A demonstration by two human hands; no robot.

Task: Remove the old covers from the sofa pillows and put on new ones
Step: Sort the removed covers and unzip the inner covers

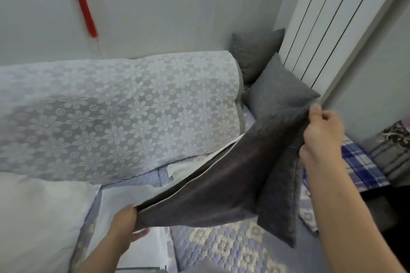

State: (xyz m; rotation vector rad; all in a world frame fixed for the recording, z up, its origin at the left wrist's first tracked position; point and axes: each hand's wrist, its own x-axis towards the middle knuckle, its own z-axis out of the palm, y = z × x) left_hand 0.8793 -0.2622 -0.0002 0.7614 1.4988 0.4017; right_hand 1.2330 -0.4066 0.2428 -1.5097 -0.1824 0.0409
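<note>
Pillow cover (221,184), dark grey, hangs stretched above the sofa seat (221,248): left hand (124,226) pinches its zipper-end corner, right hand (321,133) grips the far upper corner. Its long axis climbs from lower left to upper right, open edge facing the backrest (111,113). Keeping it taut should help it come cleanly.

Quilted seat (221,248) open ahead; grey pillows (277,91) block right corner, white pillow (37,217) left.

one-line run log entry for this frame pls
left hand: grips dark grey cover at zipper end | right hand: pinches opposite corner | cover: held above sofa
</note>
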